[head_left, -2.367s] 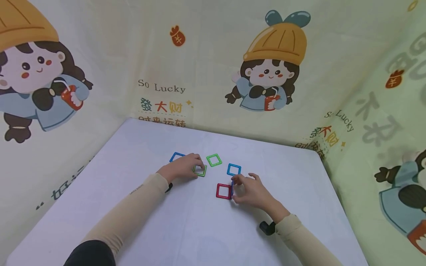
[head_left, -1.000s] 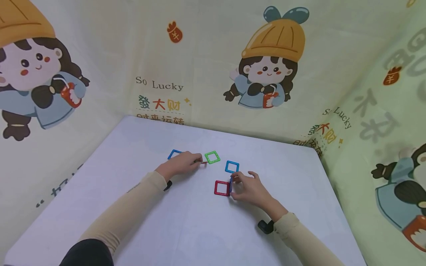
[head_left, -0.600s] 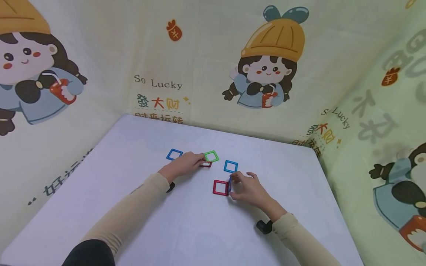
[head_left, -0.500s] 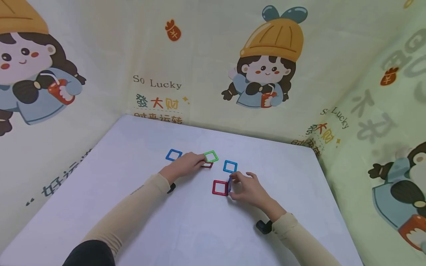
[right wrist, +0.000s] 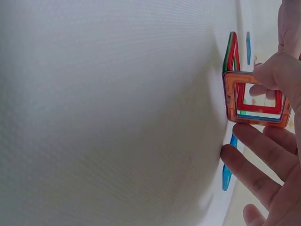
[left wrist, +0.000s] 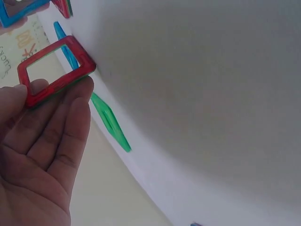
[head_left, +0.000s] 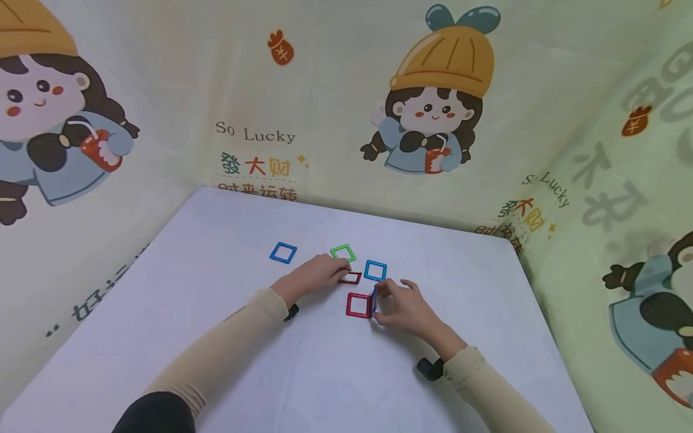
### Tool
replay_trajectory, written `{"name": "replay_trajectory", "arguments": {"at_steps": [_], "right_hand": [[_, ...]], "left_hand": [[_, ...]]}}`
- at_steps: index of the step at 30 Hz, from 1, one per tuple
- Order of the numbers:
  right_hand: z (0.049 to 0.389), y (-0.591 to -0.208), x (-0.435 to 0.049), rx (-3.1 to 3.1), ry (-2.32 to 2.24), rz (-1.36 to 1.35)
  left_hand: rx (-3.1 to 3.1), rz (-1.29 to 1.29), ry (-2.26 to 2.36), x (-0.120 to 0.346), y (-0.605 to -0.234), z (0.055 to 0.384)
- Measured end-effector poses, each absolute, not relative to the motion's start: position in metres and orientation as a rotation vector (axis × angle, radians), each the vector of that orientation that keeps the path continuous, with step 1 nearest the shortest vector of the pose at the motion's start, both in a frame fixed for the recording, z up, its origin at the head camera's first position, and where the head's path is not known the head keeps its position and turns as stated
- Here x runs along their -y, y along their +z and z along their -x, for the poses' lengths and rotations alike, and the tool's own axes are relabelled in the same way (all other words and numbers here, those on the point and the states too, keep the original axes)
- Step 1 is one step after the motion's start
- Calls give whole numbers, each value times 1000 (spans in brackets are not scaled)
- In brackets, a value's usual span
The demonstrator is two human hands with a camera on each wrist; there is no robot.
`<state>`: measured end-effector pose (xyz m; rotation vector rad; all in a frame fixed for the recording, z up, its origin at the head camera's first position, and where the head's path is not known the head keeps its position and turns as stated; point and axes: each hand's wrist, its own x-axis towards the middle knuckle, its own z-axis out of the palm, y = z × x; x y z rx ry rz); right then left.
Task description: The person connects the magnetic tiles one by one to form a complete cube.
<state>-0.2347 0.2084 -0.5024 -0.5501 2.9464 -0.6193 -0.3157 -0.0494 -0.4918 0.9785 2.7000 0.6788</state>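
Observation:
My left hand (head_left: 316, 275) pinches a red square magnetic tile (left wrist: 77, 53) between thumb and fingers, tilted just above the table. A green edge shows along its underside in the left wrist view. On the right, my right hand (head_left: 403, 308) grips another square frame tile (right wrist: 230, 96) standing on edge. That tile looks orange in the right wrist view, with a blue rim behind it; its blue-violet side (head_left: 373, 299) faces left in the head view. Against its foot lies a flat red tile (head_left: 351, 305), which has a green layer beneath.
Flat on the white table (head_left: 260, 373) lie a blue tile (head_left: 275, 252) at the left, a green tile (head_left: 351, 248) behind my left hand, and a lighter blue tile (head_left: 368, 270) beyond my right hand. Patterned cloth (head_left: 335, 150) walls the back and sides.
My left hand has turned and lifted a tile that showed green, so red now shows, and carried it rightward, nearer my right hand. My right hand and its upright tile have stayed put.

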Motion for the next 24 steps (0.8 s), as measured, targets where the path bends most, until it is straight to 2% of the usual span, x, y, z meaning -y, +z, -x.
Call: {"name": "replay_trajectory", "arguments": {"at_steps": [24], "right_hand": [[240,-504,-202,-2963,-609,522]], "left_hand": [[-2629,-1081,661,32,-490,310]]}}
